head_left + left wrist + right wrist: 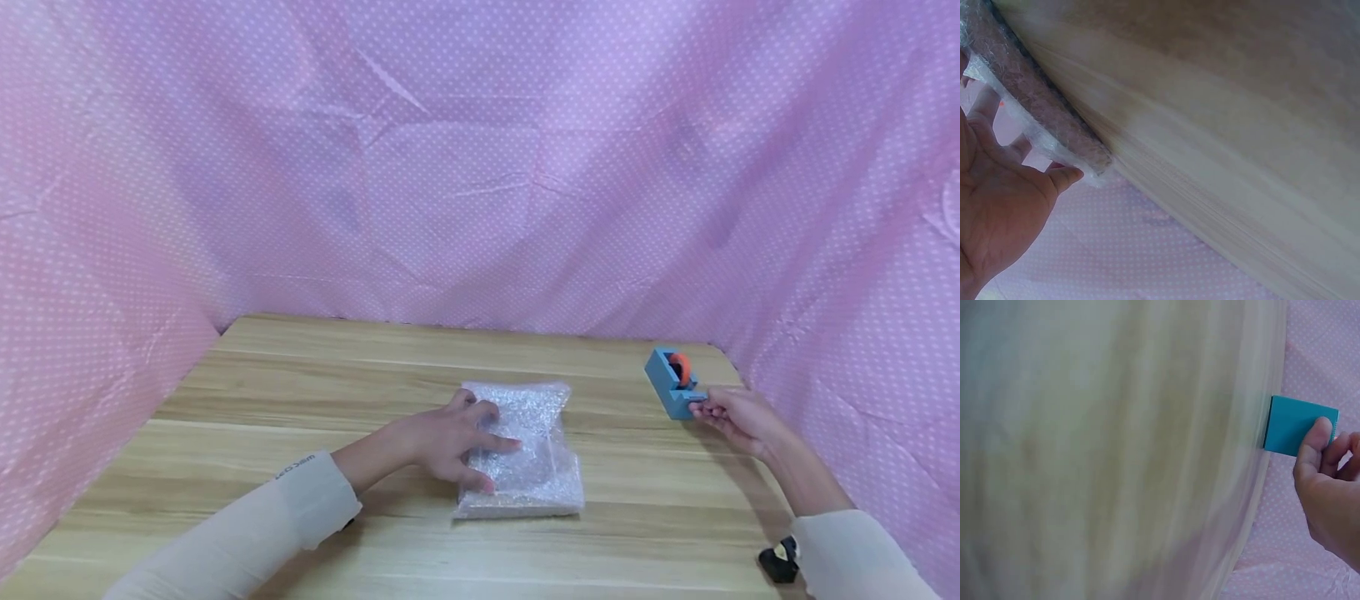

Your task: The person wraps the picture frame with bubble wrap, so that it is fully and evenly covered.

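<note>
A flat package in clear bubble wrap (pixel 536 467) lies on the wooden table in front of me. My left hand (pixel 457 442) rests on its left part with fingers spread. The left wrist view shows the thumb and fingers of that hand (pixel 1007 181) against the wrap's edge (pixel 1041 112). To the right stands a blue tape dispenser (pixel 663 387) holding an orange-cored roll (pixel 681 368). At its front cutting end, my right hand (pixel 742 419) pinches the tape between thumb and fingers. In the right wrist view the thumb overlaps the dispenser's blue front (pixel 1291 425); the clear tape itself is hardly visible.
The wood-grain table (pixel 300 392) stretches to both sides of the package. Pink cloth with white dots (pixel 450 208) hangs behind the table and along its left and right sides. A small black object (pixel 780 560) sits at the right sleeve's cuff.
</note>
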Demonstrator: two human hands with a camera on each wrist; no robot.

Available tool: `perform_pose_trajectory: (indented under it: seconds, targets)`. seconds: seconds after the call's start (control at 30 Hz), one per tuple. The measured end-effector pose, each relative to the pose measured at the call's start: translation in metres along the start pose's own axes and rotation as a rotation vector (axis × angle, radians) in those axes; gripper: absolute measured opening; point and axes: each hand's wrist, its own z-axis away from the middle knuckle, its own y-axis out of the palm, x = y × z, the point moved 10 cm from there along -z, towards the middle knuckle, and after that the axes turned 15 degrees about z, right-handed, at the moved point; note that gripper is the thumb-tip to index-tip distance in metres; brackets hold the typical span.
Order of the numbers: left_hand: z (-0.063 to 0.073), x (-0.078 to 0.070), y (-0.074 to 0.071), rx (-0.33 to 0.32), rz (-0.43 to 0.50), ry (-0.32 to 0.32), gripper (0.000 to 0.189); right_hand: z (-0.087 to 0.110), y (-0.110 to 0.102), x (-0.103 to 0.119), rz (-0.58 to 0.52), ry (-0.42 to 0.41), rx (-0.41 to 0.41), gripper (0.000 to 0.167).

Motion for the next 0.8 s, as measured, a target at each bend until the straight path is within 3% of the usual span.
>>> perform_pose_trajectory:
  seconds: [0.27,0.4,0.47,0.57,0.7,0.8]
  targets:
    - [0.0,0.001,0.0,0.001,0.002,0.001,0.066,0.0,0.007,-0.005,-0.008,0.04,0.051,0.033]
    - [0.001,0.0,0.0,-0.001,0.009,-0.001,0.066,0.001,0.005,-0.011,0.063,0.093,0.034,0.031]
    - [0.001,0.0,-0.001,-0.002,0.014,-0.001,0.066,0.003,0.003,-0.013,0.159,0.116,0.019,0.028]
    - [0.001,-0.001,-0.001,-0.002,0.015,0.002,0.066,0.005,-0.002,-0.012,0.406,0.11,-0.016,0.028]
    - [0.001,-0.001,-0.001,-0.006,0.009,0.003,0.066,0.007,-0.006,-0.002,0.729,0.023,-0.058,0.04]
    - [0.001,0.0,-0.001,-0.006,0.008,0.001,0.066,0.007,-0.006,0.002,0.841,-0.035,-0.075,0.044]
